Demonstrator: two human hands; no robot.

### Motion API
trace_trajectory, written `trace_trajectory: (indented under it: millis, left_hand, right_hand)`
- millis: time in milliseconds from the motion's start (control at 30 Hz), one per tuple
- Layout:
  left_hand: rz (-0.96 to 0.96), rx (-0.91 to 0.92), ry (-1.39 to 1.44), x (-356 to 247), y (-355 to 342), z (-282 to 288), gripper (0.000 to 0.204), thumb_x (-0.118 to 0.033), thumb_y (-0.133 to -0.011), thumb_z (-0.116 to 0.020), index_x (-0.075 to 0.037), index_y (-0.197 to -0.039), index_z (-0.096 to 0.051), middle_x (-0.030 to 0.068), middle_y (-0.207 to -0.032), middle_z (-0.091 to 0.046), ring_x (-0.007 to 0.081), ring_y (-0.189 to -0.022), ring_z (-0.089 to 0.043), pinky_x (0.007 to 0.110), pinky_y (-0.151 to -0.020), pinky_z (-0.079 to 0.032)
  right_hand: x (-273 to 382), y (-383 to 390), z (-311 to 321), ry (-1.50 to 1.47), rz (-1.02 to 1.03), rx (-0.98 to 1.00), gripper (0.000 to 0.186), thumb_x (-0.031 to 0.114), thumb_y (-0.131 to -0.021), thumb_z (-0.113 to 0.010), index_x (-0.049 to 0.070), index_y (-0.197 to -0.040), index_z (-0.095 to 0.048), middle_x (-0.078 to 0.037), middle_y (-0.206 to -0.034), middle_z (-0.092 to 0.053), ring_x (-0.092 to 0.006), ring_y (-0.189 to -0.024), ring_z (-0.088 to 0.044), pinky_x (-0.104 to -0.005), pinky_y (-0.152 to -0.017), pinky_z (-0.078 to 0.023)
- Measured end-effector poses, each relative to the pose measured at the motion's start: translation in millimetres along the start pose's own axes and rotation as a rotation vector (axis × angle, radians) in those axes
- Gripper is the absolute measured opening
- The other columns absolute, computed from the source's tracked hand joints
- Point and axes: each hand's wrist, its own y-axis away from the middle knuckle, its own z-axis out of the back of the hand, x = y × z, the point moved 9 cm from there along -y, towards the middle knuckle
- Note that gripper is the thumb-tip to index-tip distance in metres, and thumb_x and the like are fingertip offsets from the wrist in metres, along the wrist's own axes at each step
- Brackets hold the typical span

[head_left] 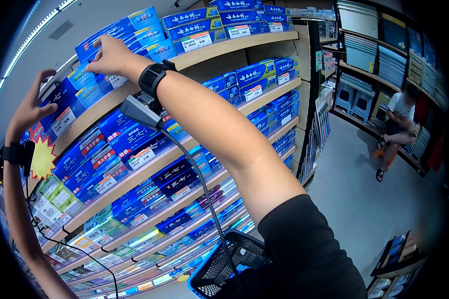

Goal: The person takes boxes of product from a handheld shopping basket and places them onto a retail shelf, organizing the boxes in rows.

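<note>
Cartons (192,22) in blue fill the top shelf (234,46) in front of us, and both our hands are raised to its left end, apart from each other. Our right hand (113,55) is at a large blue carton (107,34), its thumb and fingers curled near the carton's lower left corner; we cannot tell whether they grip it. Our left hand (26,113) is spread wide, thumb and fingers well parted, just beside some dark blue cartons (60,99) on the same shelf; we cannot tell if the thumb touches them. We wear a black band on each wrist, and a grey device (140,112) with a dark cable (204,187) hangs by the right one. Below our left hand we see a yellow starburst sign (42,158), and more packed shelves run downward. Under our right arm sits a blue-rimmed shopping basket (193,283). Off to our right, well apart, a person (401,107) sits near stacked grey stools (362,102).
</note>
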Motion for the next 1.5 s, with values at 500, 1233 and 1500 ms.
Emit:
trace_trajectory:
  millis: [500,1233,1500]
  left_hand:
    - [-0.489,-0.284,0.159,-162,194,-118,0.027,0.006,-0.077,-0.066,0.0,-0.102,-0.058,0.016,-0.101,-0.061,0.0334,-0.098,-0.061,0.042,-0.087,-0.049]
    - [0.802,1.108,0.846,-313,926,-1039,0.044,-0.024,-0.085,-0.073,0.002,-0.117,-0.056,0.0152,-0.11,-0.065,0.0256,-0.092,-0.066,0.036,-0.085,-0.052]
    - [1.88,1.179,1.1,-357,1185,-1284,0.07,-0.043,-0.087,-0.068,0.001,-0.137,-0.047,0.0141,-0.133,-0.057,0.0292,-0.124,-0.051,0.046,-0.102,-0.039]
  right_hand:
    - [63,216,-72,0.067,0.186,0.006,0.016,0.017,-0.09,-0.064,0.001,-0.091,-0.062,-0.018,-0.071,-0.067,-0.0367,-0.066,-0.067,-0.0426,-0.06,-0.052]
    - [-385,1340,-333,0.079,-1.752,0.818,0.03,0.026,-0.085,-0.066,0.002,-0.101,-0.071,-0.023,-0.104,-0.07,-0.0373,-0.103,-0.066,-0.0409,-0.092,-0.051]
    - [-498,1617,-458,0.172,-1.698,0.995,0.038,0.026,-0.083,-0.062,-0.005,-0.102,-0.07,-0.027,-0.106,-0.069,-0.0392,-0.105,-0.066,-0.0426,-0.088,-0.053]
